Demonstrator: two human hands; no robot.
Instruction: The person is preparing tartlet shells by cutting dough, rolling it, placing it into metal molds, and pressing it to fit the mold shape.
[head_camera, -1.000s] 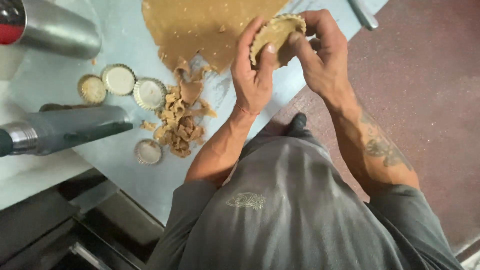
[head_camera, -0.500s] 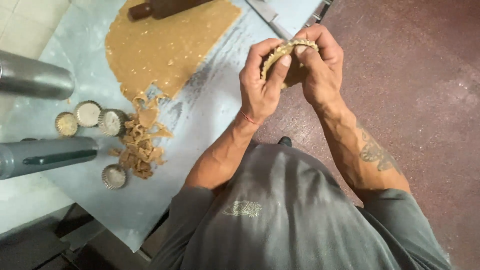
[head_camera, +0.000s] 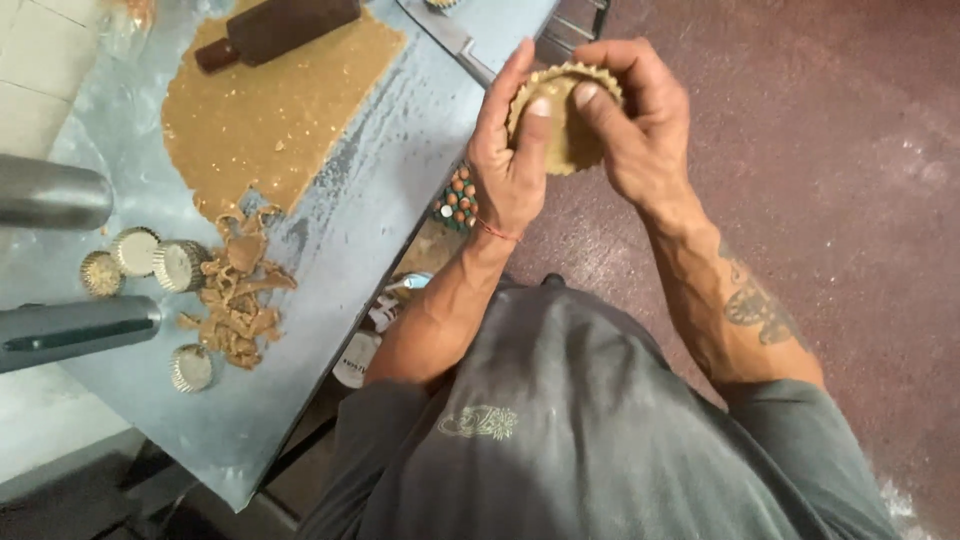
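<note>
Steel table (head_camera: 330, 260) carries rolled dough (head_camera: 270, 120), rolling pin (head_camera: 275, 30), scraps (head_camera: 235, 300), tins (head_camera: 160, 262).

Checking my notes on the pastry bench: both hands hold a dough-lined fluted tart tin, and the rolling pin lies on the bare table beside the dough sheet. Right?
Not quite. In the head view the rolling pin lies on the dough sheet itself. Both the left hand and right hand do hold the tart tin.

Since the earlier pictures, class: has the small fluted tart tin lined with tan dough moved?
Cannot tell. The fluted tart tin sits in both hands, left hand and right hand, beside the blue table's edge; only the head camera clearly shifted.
</note>
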